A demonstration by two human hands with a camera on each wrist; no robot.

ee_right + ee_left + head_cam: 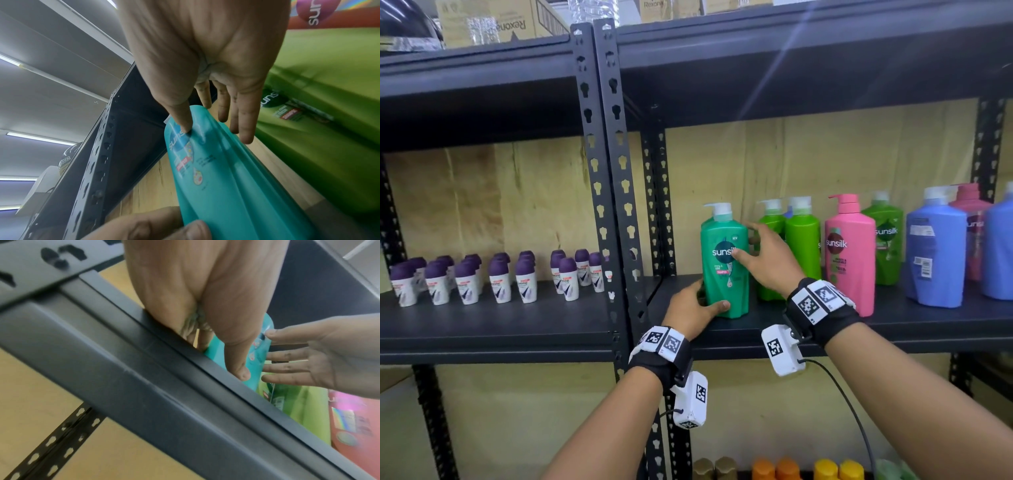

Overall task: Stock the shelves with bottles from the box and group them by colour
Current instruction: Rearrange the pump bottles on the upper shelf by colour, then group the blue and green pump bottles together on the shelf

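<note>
Several bottles already on the shelf (825, 329); teal bottle (724, 263) upright at the row's end, left hand (693, 306) gripping its base, right hand (767, 260) released, fingers flat against its label; pink bottle (851, 253) beyond the right hand among green bottles (803, 236), so sorting unfinished; box unseen.

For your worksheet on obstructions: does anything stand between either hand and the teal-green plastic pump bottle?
Nothing visible does: the left hand grips the teal-green plastic pump bottle at its base; the right hand touches its label.
</note>
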